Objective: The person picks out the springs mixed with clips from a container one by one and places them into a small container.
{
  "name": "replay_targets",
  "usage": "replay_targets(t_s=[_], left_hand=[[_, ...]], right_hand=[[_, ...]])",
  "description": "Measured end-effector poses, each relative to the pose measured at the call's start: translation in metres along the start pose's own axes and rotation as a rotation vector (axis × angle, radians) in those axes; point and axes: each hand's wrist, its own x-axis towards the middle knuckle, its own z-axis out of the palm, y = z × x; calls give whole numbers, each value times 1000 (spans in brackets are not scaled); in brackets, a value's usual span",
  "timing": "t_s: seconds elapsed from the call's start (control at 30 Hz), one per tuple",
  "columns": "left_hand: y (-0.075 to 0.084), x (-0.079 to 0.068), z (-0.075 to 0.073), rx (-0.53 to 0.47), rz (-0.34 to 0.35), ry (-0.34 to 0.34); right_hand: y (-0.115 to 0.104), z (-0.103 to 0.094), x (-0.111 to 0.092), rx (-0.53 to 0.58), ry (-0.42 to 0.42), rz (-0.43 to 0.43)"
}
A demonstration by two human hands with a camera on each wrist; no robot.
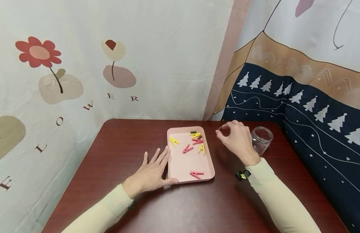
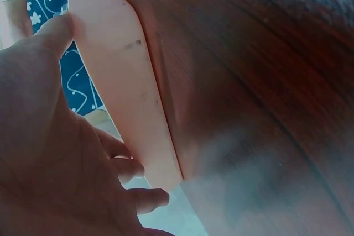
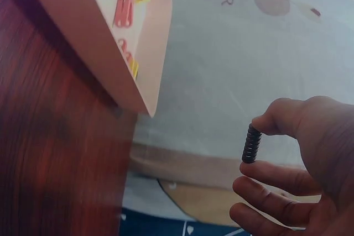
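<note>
A: Hands first?
B: Left hand (image 1: pixel 150 173): fingers straight and spread, gripping nothing. Right hand (image 1: pixel 239 140): thumb and forefinger pinch one small piece end to end; the other fingers bend loosely.

A: Under them?
B: The brown tabletop (image 1: pixel 124 142), bearing a pink tray (image 1: pixel 180 165); the left hand touches its left side. A glass jar (image 1: pixel 262 139) stands just beside the right hand, on its right.

A: Smaller?
B: Red clips (image 1: pixel 188 149) and yellow clips (image 1: pixel 174 141) in the tray, mostly towards its far end.

A: And the piece?
B: A dark spring (image 3: pixel 251 143), long axis running thumb to fingertip. Tray leftward, jar rightward past the hand; the right hand is nearer the jar.
</note>
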Motion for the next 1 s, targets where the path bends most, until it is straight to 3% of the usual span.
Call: replay_targets(t_s=[0.47,1.0], left_hand=[[1,-1,0,-7,-8,-7],[-1,0,1,-29,-9,-10]], right_hand=[[39,-27,-7,-13,104,57],[92,-54,-12,-13,117,190]])
